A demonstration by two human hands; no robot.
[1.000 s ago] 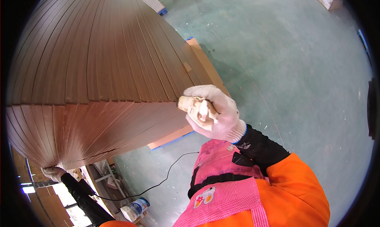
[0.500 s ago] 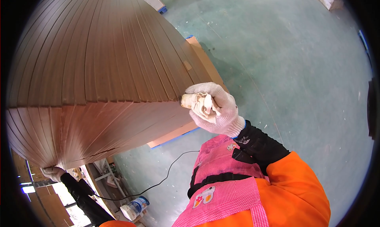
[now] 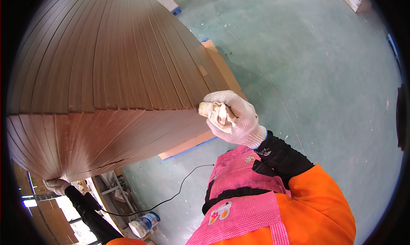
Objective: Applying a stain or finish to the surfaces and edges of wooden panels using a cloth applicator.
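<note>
A large stack of long brown boards (image 3: 124, 61) fills the left and upper left, its uneven ends bending across the view. My right hand (image 3: 241, 119), in a white knit glove, is closed around a crumpled cream cloth (image 3: 220, 117) with a brownish, stained end. That end is beside the right corner of the stack; I cannot tell whether it touches. At the lower left, my left hand (image 3: 57, 186), gloved too, has its fingers curled at the lower edge of a brown board (image 3: 70, 170). Its fingertips are partly hidden.
Cardboard (image 3: 188, 146) with blue edging shows under the stack. A dark cable (image 3: 179, 191) runs from near my left forearm across the green floor (image 3: 324, 82). A white and blue bucket (image 3: 145, 224) stands by a cluttered shelf (image 3: 106, 191) at lower left.
My right hand, with the cloth in it, has shifted slightly right, away from the stack's corner. The left hand stays at the lower edge, almost unmoved.
</note>
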